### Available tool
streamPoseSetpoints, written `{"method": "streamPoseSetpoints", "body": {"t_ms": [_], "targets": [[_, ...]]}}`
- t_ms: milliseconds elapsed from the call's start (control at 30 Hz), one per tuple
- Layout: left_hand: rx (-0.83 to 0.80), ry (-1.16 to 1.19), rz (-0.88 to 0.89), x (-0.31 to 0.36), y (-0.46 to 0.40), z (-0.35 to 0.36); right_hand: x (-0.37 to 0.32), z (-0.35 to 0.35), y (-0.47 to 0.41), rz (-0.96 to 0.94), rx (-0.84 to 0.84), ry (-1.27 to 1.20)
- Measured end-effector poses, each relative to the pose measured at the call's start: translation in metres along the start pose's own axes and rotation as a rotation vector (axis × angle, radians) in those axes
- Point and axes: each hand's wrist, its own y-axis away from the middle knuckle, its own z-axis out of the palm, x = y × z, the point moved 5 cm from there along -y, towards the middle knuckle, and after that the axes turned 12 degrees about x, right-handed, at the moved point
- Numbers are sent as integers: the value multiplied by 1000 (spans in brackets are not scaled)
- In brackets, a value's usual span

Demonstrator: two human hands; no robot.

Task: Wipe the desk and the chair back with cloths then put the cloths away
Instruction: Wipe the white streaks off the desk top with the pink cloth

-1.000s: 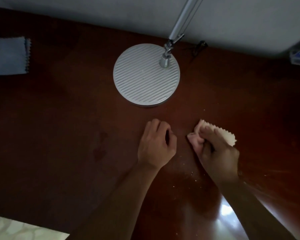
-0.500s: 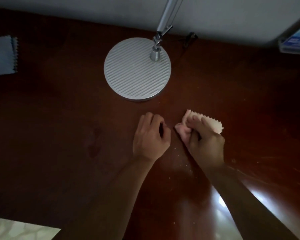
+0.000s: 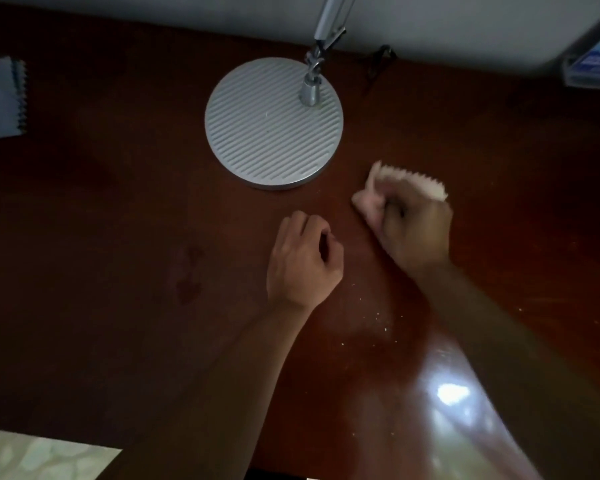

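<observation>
Resting curled and empty on the dark glossy wooden desk [image 3: 118, 271], left hand [image 3: 302, 261]; just right and beyond, right hand [image 3: 416, 230] grips bunched pink zigzag-edged cloth [image 3: 371, 199]; folded blue-grey cloth [image 3: 0, 98] far left, nearer the left hand.

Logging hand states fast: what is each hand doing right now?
Left hand: fingers curled, holding nothing, resting on the desk.
Right hand: fingers gripping the pink cloth.
</observation>
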Motion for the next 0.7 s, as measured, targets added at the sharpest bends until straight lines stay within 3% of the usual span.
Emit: {"method": "streamPoseSetpoints", "body": {"t_ms": [167, 300, 467, 700], "targets": [[-16, -6, -6, -1, 0, 1, 12, -28, 46, -47, -109, -154], [-14, -5, -3, -1, 2, 2, 39, -19, -20, 56, -34, -102], [-15, -1, -4, -1, 2, 2, 15, 25, -74, 78, 11, -91], [57, 83, -138, 1, 0, -6, -40, 17, 36, -102, -230, -299]]}}
